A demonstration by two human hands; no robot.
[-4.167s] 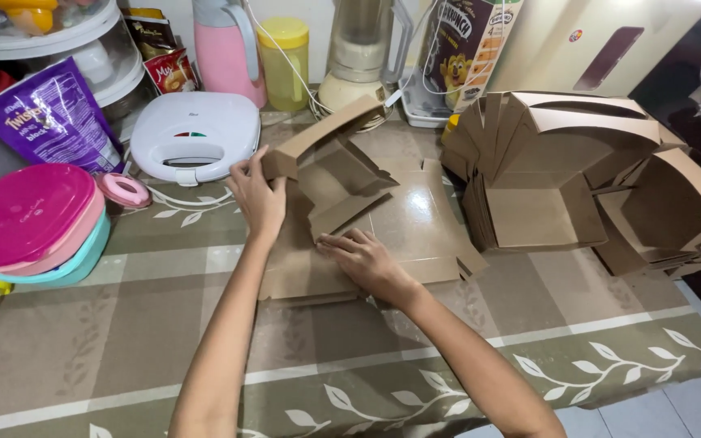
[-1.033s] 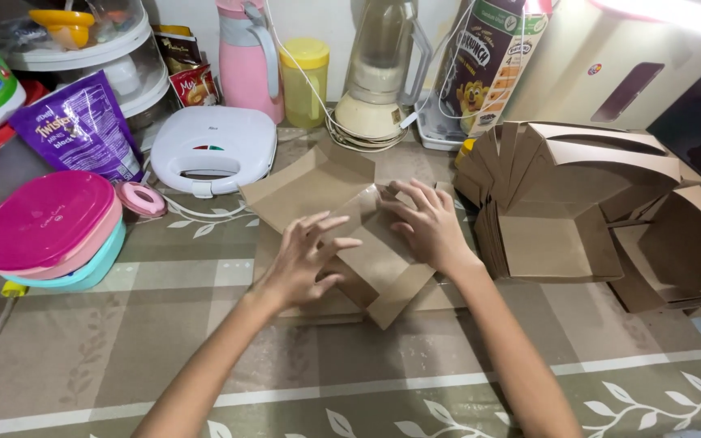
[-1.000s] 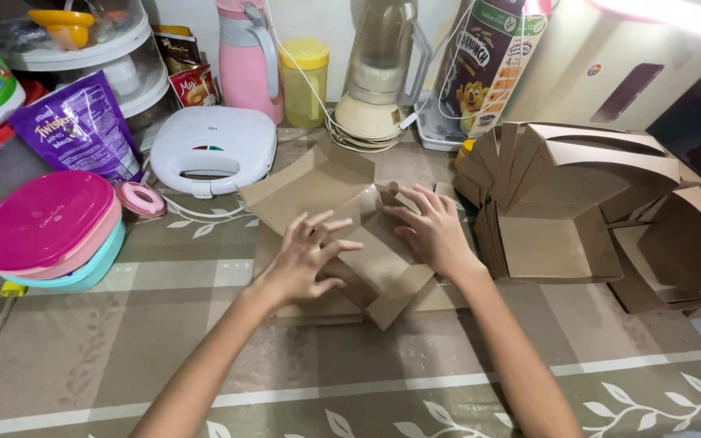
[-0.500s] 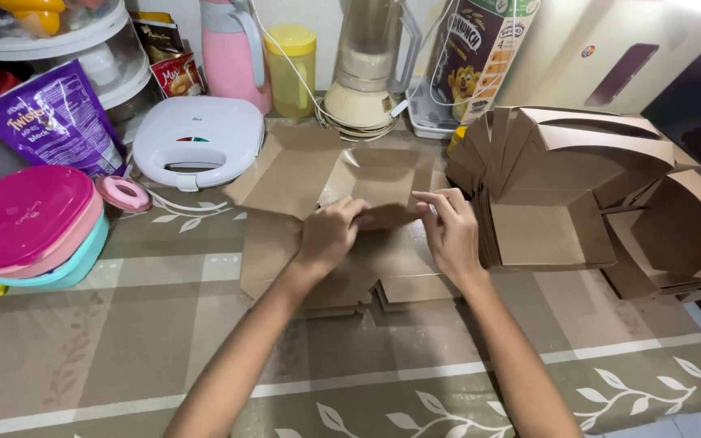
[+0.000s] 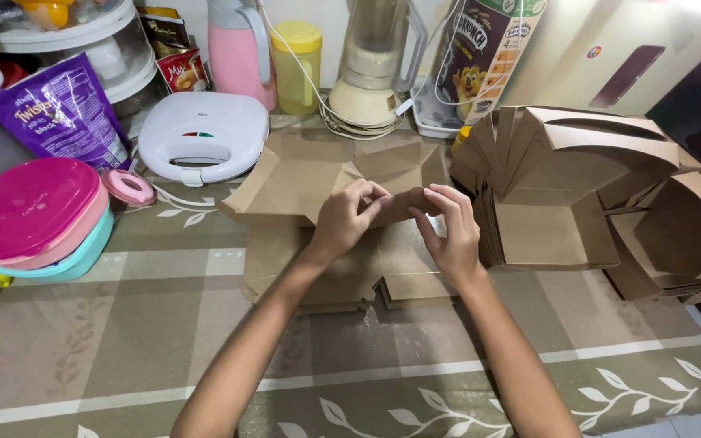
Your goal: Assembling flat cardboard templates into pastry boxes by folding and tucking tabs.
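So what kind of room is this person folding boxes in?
Most likely a home kitchen counter. A blender and a white sandwich maker stand at the back, with lidded food containers to one side. Both hands, left hand and right hand, fold a brown cardboard box.

Flat cardboard stack [image 5: 342,280] partly under forearms; folded boxes [image 5: 691,235] cut off at right edge.

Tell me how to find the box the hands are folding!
Start at the white sandwich maker at the back of the table. Just right of it lies a half-folded brown cardboard box, pinched by the left hand and right hand. Unlike the finished boxes nested on the right, it is still mostly flat.
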